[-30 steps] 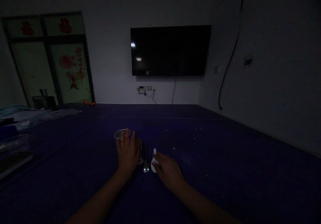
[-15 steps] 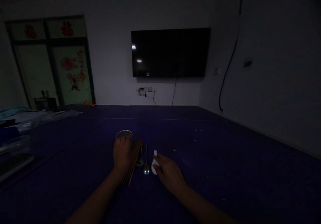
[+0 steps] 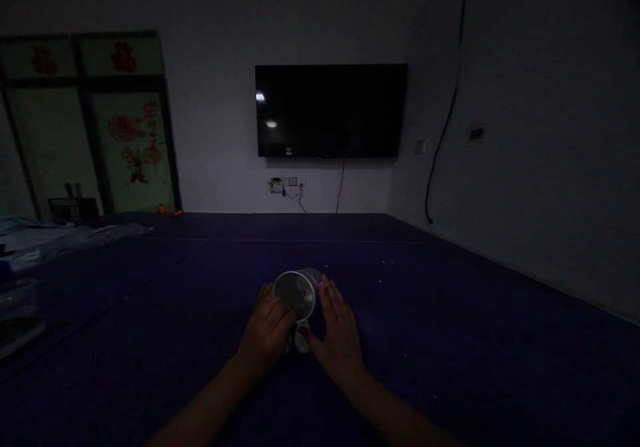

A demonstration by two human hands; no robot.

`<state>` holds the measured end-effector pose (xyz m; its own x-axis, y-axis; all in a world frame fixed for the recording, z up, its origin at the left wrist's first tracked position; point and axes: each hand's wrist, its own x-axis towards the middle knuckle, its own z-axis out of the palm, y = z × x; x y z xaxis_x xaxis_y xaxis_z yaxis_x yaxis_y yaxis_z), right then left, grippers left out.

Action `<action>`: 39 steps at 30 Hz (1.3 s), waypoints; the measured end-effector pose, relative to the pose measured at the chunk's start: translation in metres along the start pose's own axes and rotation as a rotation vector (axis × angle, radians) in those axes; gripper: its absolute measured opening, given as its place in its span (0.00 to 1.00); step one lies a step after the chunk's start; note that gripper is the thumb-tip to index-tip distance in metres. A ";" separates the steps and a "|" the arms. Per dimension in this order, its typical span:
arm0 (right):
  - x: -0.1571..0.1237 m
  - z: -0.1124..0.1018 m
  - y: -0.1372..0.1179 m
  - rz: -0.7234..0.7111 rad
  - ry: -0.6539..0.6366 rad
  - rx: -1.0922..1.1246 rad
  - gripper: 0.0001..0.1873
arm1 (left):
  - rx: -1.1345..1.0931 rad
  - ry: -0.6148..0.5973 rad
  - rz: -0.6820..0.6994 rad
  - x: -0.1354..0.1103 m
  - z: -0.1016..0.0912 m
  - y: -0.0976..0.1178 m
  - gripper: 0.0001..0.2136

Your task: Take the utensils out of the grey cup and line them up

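In the dim light a pale round cup (image 3: pixel 297 291) is tipped on its side, its mouth facing me, just above the dark blue surface (image 3: pixel 450 340). My left hand (image 3: pixel 267 332) grips its lower left rim. My right hand (image 3: pixel 339 332) lies with straight fingers against its right side, so the cup sits between both hands. A white spoon (image 3: pixel 302 342) shows partly between my hands under the cup. The chopsticks and metal spoons are hidden by my hands.
A black TV (image 3: pixel 331 110) hangs on the far wall above a socket strip (image 3: pixel 285 183). At the left stand a door with red paper cuttings (image 3: pixel 131 140) and crumpled plastic sheets (image 3: pixel 60 239). A cable (image 3: pixel 443 127) runs down the right wall.
My left hand took the cup from its upright spot at the left and carried it right, tipping it over. My right hand left the white spoon and moved onto the cup's side.
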<state>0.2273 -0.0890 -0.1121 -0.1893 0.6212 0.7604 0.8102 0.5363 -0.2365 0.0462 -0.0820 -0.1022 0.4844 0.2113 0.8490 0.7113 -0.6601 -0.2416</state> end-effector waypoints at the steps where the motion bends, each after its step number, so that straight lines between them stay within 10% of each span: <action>1: 0.000 0.000 0.001 -0.002 0.034 0.001 0.40 | -0.028 -0.028 0.014 -0.001 0.002 0.003 0.15; 10: 0.005 0.000 0.008 0.157 0.250 0.270 0.33 | -0.015 -0.108 0.024 0.001 -0.005 0.017 0.17; 16: 0.013 0.008 0.036 0.533 0.379 0.300 0.38 | 0.131 -0.099 -0.262 0.007 -0.001 0.009 0.16; 21: 0.012 0.017 0.061 0.642 0.443 0.377 0.39 | 0.216 -0.326 -0.596 0.010 -0.002 -0.003 0.15; 28: 0.010 0.022 0.066 0.638 0.399 0.393 0.39 | 0.287 -0.678 -0.830 0.016 -0.014 -0.013 0.17; 39: 0.009 0.019 0.061 0.514 0.395 0.250 0.57 | 0.346 -0.820 -0.875 0.012 -0.014 -0.026 0.20</action>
<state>0.2648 -0.0401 -0.1310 0.4386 0.6030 0.6664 0.5819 0.3745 -0.7219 0.0266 -0.0730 -0.0788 -0.1332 0.9524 0.2742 0.9911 0.1271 0.0398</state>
